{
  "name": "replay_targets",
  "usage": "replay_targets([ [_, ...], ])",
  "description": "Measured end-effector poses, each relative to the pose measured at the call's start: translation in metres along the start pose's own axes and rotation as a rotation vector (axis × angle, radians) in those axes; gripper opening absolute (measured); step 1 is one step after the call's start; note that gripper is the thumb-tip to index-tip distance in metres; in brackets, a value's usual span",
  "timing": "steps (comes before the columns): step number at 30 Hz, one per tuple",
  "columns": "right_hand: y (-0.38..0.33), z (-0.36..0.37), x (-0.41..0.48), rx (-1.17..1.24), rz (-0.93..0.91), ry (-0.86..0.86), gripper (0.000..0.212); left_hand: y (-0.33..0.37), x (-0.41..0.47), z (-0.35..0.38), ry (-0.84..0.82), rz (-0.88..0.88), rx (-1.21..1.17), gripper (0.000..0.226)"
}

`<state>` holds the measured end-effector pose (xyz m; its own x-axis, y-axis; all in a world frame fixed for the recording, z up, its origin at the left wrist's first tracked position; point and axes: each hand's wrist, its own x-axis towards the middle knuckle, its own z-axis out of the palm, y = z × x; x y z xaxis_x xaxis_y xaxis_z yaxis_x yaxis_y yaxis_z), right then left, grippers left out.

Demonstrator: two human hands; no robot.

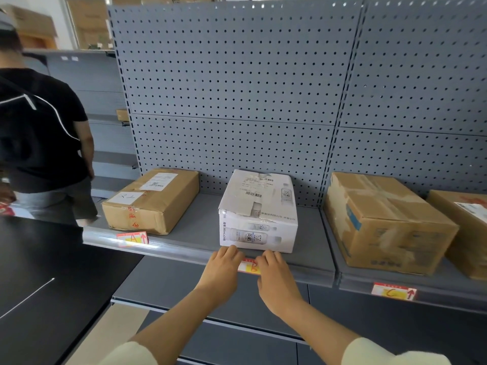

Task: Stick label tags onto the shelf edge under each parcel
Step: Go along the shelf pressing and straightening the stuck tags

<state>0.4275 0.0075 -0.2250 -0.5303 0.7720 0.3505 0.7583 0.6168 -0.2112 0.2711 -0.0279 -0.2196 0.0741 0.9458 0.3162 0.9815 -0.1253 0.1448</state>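
Observation:
A red-and-yellow label tag marked B (pixel 249 267) lies on the grey shelf edge (pixel 184 252) under the white parcel (pixel 259 210). My left hand (pixel 224 264) presses on the tag's left end and my right hand (pixel 274 272) on its right end, so most of the tag is covered. Tag A (pixel 132 238) is stuck on the edge under the left brown parcel (pixel 152 200). Tag C (pixel 394 291) is stuck below the large brown parcel (pixel 382 222) on the right-hand shelf.
Another brown parcel (pixel 466 227) sits at the far right. A person in a black shirt (pixel 44 133) stands at the left beside a dark counter (pixel 39 272). Grey pegboard (pixel 237 88) backs the shelves. A lower shelf (pixel 210 312) lies beneath my arms.

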Motion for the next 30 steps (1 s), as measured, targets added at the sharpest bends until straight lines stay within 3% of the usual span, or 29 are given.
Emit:
replay_targets([
  [4, 0.002, 0.001, 0.0, 0.056, 0.003, 0.009, 0.031, -0.001, -0.004, 0.005, 0.033, 0.008, -0.014, 0.052],
  [7, 0.004, -0.003, 0.005, 0.318, 0.134, 0.053, 0.022, -0.005, -0.007, 0.007, 0.021, -0.004, -0.021, 0.053],
  [11, 0.021, -0.011, 0.005, 0.553, 0.268, 0.15, 0.025, -0.01, -0.014, 0.005, -0.015, -0.047, -0.021, 0.058],
  [18, 0.036, -0.012, 0.008, 0.606, 0.439, 0.391, 0.022, -0.028, -0.029, 0.003, -0.014, -0.183, -0.029, 0.052],
  [20, 0.034, -0.014, 0.005, 0.472, 0.315, 0.376, 0.02, -0.032, -0.033, 0.002, -0.01, -0.21, -0.023, 0.05],
  [23, 0.017, -0.01, 0.002, 0.105, -0.178, 0.254, 0.022, -0.04, -0.038, -0.001, -0.014, -0.255, -0.009, 0.049],
  [25, -0.007, 0.004, 0.003, -0.028, -0.366, 0.173, 0.02, -0.049, -0.041, -0.004, -0.002, -0.274, -0.01, 0.048],
  [27, -0.039, 0.021, 0.007, -0.101, -0.44, 0.083, 0.012, -0.061, -0.045, -0.008, 0.005, -0.277, -0.006, 0.046],
  [30, -0.089, 0.044, 0.019, -0.135, -0.397, -0.028, 0.021, -0.087, -0.05, -0.015, -0.002, -0.262, 0.005, 0.045],
])
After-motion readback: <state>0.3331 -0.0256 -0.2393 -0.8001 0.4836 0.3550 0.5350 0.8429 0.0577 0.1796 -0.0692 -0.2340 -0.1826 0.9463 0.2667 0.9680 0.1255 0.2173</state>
